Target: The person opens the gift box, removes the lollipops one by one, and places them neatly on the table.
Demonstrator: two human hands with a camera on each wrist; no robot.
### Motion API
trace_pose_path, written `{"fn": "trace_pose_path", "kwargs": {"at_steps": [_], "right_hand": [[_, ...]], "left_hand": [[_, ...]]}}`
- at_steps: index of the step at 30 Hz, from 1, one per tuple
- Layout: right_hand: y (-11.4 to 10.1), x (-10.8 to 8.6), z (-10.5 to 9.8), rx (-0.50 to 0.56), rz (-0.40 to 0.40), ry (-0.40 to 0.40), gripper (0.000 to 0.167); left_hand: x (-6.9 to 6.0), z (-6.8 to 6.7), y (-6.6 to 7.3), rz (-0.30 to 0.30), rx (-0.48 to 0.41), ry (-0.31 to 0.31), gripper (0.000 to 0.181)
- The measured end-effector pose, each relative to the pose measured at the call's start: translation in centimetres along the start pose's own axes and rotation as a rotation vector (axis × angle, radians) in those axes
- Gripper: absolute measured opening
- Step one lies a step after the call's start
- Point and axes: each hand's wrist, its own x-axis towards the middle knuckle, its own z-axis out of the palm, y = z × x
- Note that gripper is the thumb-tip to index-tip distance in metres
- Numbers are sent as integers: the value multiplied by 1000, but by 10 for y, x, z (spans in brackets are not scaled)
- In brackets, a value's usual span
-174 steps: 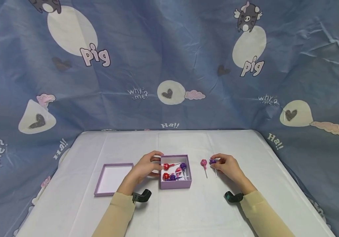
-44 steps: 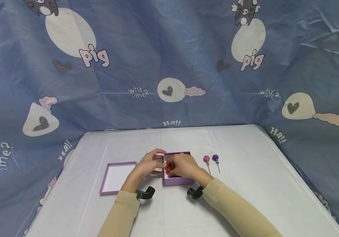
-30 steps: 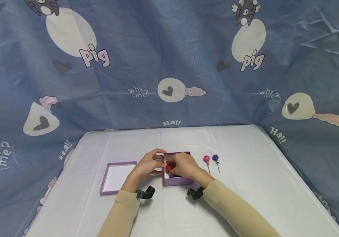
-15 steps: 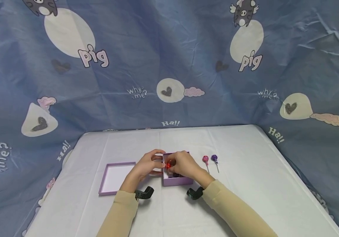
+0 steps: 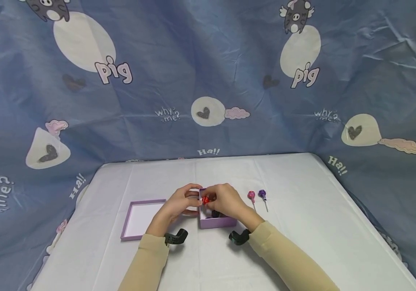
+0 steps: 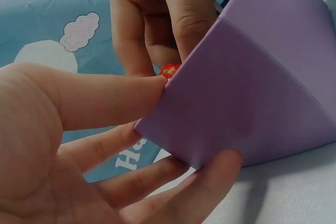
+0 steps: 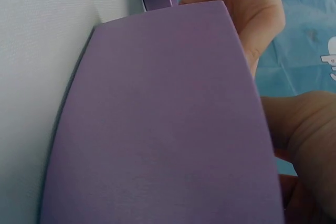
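Observation:
A purple box (image 5: pixel 217 222) stands on the white table. In the head view my left hand (image 5: pixel 176 205) is at the box's left side; the left wrist view shows its thumb at the rim and its fingers (image 6: pixel 215 182) against the outer wall. My right hand (image 5: pixel 227 201) is over the box and pinches a red-wrapped lollipop (image 5: pixel 206 200) by the left rim. The red wrapper (image 6: pixel 169 71) also shows past the rim in the left wrist view. My right hand and the dark shadow under it hide most of the inside. In the right wrist view a box wall (image 7: pixel 163 119) hides the fingertips.
The purple-edged lid (image 5: pixel 125 222) lies inside up to the left of the box. A pink lollipop (image 5: pixel 251 195) and a purple lollipop (image 5: pixel 262 193) lie side by side to the right. A blue printed cloth (image 5: pixel 208 137) hangs behind the white table (image 5: pixel 302 210).
The right hand went from the purple lollipop on the right to the box, and over the last second has raised the red lollipop slightly toward the back. The left hand stays at the box.

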Motion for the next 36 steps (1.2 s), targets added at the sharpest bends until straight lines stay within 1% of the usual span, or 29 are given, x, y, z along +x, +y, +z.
{"fn": "trace_pose_path", "kwargs": {"at_steps": [6, 14, 19, 26, 29, 36], "right_hand": [[-2, -1, -5, -15, 20, 13, 29], [-1, -3, -11, -31, 30, 48, 29], [-2, -5, -14, -14, 39, 61, 29], [-3, -9, -19, -5, 45, 68, 29], [-3, -11, -21, -9, 47, 73, 29], [-4, -14, -28, 17, 49, 88, 25]], "left_hand": [[1, -1, 0, 11, 6, -22, 66], [1, -3, 1, 9, 9, -55, 77], [1, -3, 1, 5, 21, -73, 80], [-2, 0, 5, 11, 38, -81, 82], [-1, 0, 4, 22, 42, -86, 82], [0, -2, 1, 20, 30, -72, 81]]}}
